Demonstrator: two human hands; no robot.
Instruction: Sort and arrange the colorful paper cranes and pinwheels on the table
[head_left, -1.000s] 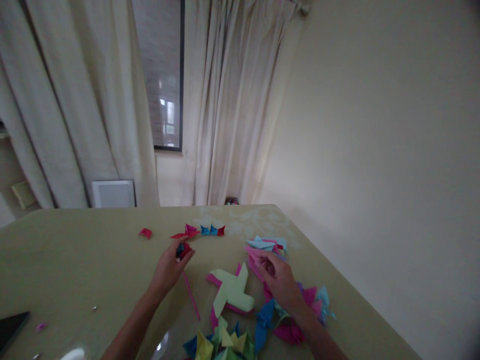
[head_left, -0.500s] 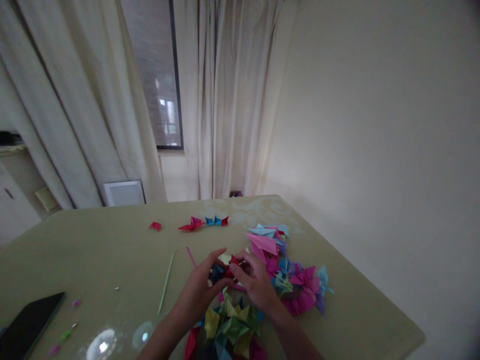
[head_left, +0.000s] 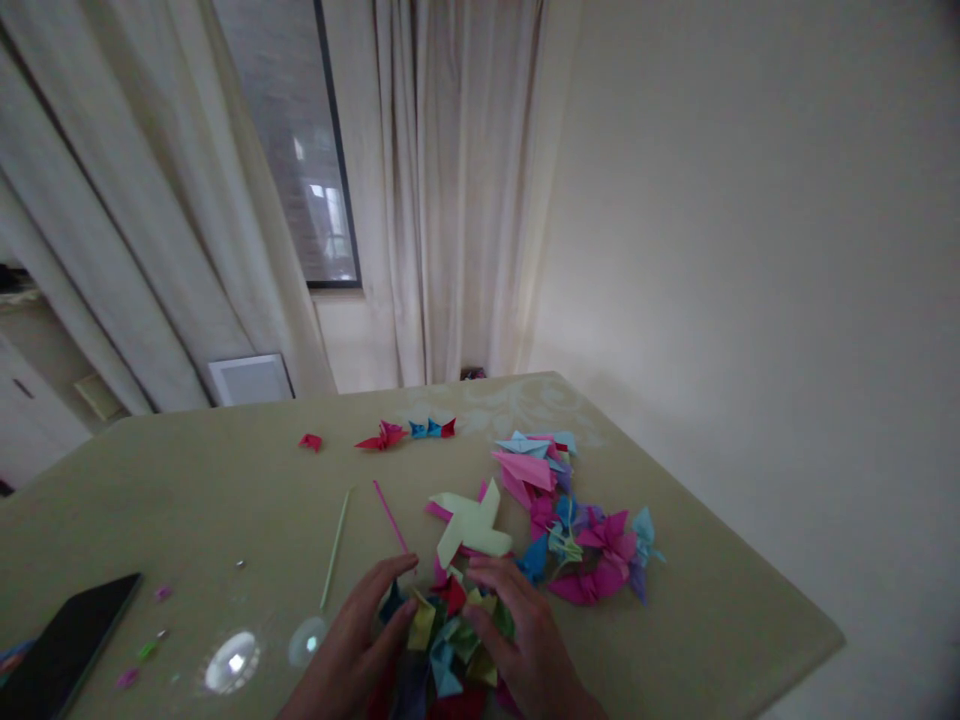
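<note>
Both my hands rest on a pile of small folded paper pieces in many colours at the table's near edge. My left hand lies on its left side with fingers stretched out over the paper. My right hand covers the right side, fingers spread and flat. A pale green paper pinwheel on pink lies just beyond my fingertips. Further right sits a heap of pink, blue and purple folded papers.
A pink stick and a green stick lie left of the pinwheel. Small red and blue folded pieces sit far back. A dark tablet lies at the left front. The table ends at the right near a wall.
My hands have come down and back from in front of the pinwheel onto the near paper pile. The red and blue piece they held between them is no longer visible. The camera tilted slightly.
</note>
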